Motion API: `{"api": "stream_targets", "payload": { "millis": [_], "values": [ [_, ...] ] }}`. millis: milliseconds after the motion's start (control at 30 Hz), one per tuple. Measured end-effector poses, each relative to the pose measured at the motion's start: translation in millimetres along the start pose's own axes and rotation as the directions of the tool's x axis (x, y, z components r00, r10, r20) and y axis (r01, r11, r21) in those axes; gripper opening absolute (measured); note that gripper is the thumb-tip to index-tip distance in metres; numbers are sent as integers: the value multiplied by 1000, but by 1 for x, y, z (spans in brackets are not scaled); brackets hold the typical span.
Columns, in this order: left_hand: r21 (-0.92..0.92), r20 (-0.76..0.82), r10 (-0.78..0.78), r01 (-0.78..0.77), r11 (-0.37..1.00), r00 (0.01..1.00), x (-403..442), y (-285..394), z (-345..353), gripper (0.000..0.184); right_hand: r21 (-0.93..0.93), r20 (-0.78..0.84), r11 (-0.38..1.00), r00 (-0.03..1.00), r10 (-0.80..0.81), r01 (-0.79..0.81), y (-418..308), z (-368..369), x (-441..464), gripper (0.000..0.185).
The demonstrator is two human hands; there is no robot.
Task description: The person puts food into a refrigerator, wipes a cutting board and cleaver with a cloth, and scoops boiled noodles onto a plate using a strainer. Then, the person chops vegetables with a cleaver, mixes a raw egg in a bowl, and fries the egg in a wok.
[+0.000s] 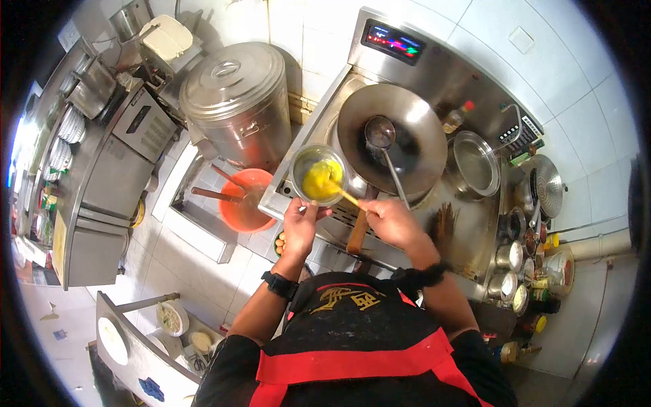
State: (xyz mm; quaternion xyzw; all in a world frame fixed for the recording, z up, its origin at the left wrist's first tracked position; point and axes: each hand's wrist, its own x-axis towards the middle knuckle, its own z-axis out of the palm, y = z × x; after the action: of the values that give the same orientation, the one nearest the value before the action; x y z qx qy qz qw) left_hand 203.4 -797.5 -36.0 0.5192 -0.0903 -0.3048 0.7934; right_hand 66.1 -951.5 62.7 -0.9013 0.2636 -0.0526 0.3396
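Note:
My left hand [300,225] grips the near edge of a metal bowl [302,161], holding it just left of the wok. Yellow beaten egg [317,180] lies in the bowl. With closed fingers, my right hand [395,224] holds chopsticks [348,197] whose tips dip into the egg. Beyond that hand, a large wok [426,125] sits on the stove, its wooden handle [357,234] pointing toward me. A metal ladle [380,132] rests in the wok with its shaft leaning over the near rim.
A big lidded steel pot [234,95] stands at the upper left. Below it is an orange basin [237,216] with wooden-handled tools. Eggs [280,242] sit low beside the stove. To the right are a steel basin [475,163], a bamboo brush [444,222] and several seasoning containers [508,254].

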Motion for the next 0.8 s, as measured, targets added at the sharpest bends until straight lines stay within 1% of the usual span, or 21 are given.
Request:
{"api": "stream_targets", "payload": {
  "millis": [67, 100, 167, 200, 267, 300, 367, 400, 467, 500, 533, 567, 600, 633, 667, 700, 733, 767, 800],
  "values": [
    [21, -16, -8, 8, 1000, 1000, 3, -4, -2, 11, 198, 168, 980, 984, -60, 26, 1, -3, 2, 31],
    [41, -32, -15, 16, 999, 999, 4, -4, -2, 11, 198, 167, 980, 984, -62, 28, 3, -2, 3, 31],
    [48, -17, 0, 0, 999, 1000, 6, -6, -1, 11, -20, 25, 999, 999, -43, 43, 8, 1, 4, 32],
    [57, -7, 11, -11, 998, 1000, 6, -6, -1, 12, -20, 26, 999, 999, -43, 43, 7, 0, 4, 32],
    [32, -20, 7, -7, 999, 1000, 7, -7, 1, 12, 205, 157, 979, 987, -31, -2, 3, -4, 5, 32],
    [8, -29, 2, -2, 1000, 1000, 7, -7, 2, 11, 205, 157, 979, 987, -31, -2, 1, -4, 5, 32],
    [13, -11, 11, -10, 1000, 1000, 8, -6, 4, 11, -14, 51, 1000, 999, 7, -6, -4, -5, 4, 31],
    [18, 2, 20, -20, 1000, 1000, 7, -6, 5, 11, -15, 51, 1000, 999, 6, -5, -6, -5, 3, 31],
    [39, -14, 11, -10, 999, 1000, 8, -6, 6, 12, 208, 94, 978, 995, -22, 2, -11, -6, 4, 30],
    [61, -25, -3, 4, 998, 1000, 8, -7, 7, 12, 209, 90, 978, 996, -19, 0, -10, -3, 4, 30],
    [62, -16, -3, 4, 998, 1000, 10, -8, 8, 12, 73, 68, 997, 997, -28, 23, -7, -1, 7, 32],
    [17, -14, -21, 21, 1000, 1000, 10, -11, 9, 8, -65, 50, 997, 998, -36, 39, -6, 2, 6, 35],
    [-29, -12, -37, 36, 999, 999, 10, -13, 10, 5, -66, 44, 997, 999, -29, 32, -8, 6, 5, 35],
    [-31, -3, -35, 35, 999, 999, 11, -14, 12, 5, 98, 65, 989, 991, -113, 106, -11, 11, 6, 41],
    [-133, -11, -104, 102, 986, 995, 10, -16, 12, 7, 262, 73, 950, 978, -197, 171, -13, 14, 4, 48],
    [-233, -11, -174, 167, 958, 985, 9, -16, 13, 12, 258, 65, 951, 980, -191, 168, -17, 15, 2, 48],
    [-232, 2, -174, 170, 958, 985, 10, -16, 13, 12, 252, 129, 952, 969, -213, 175, -21, 13, -1, 54],
    [-295, 38, -233, 234, 927, 972, 9, -16, 11, 16, 249, 194, 952, 953, -231, 180, -24, 10, -4, 61],
    [-355, 76, -286, 294, 887, 955, 9, -15, 10, 20, 245, 185, 953, 956, -227, 179, -19, 2, -5, 61]
  ]
}}
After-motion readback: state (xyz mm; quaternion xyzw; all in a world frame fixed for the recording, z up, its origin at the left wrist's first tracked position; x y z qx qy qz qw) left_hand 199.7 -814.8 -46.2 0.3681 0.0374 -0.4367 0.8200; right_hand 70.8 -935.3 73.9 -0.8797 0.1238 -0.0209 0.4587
